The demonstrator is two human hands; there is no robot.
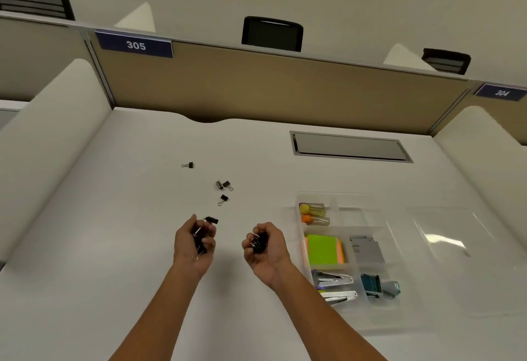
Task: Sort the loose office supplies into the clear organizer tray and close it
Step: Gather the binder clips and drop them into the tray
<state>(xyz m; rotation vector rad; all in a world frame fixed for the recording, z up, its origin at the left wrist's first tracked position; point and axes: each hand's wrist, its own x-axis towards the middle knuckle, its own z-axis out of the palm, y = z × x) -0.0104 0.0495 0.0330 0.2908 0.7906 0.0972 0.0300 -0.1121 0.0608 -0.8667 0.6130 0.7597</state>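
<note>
A lone small black metal binder clip [188,165] is seen farthest left of the clear plastic organizer tray [379,318] on the white tabletop [114,246]; three more black clips [224,189] are scattered nearer it. The left hand [195,242] is curled round a bunch of black clips, as is the right hand [263,246], just left of the tray. Green sticky notes [323,251] and staplers [335,286] are held in its compartments. The transparent lid [456,261] is laid open, right of the tray.
</note>
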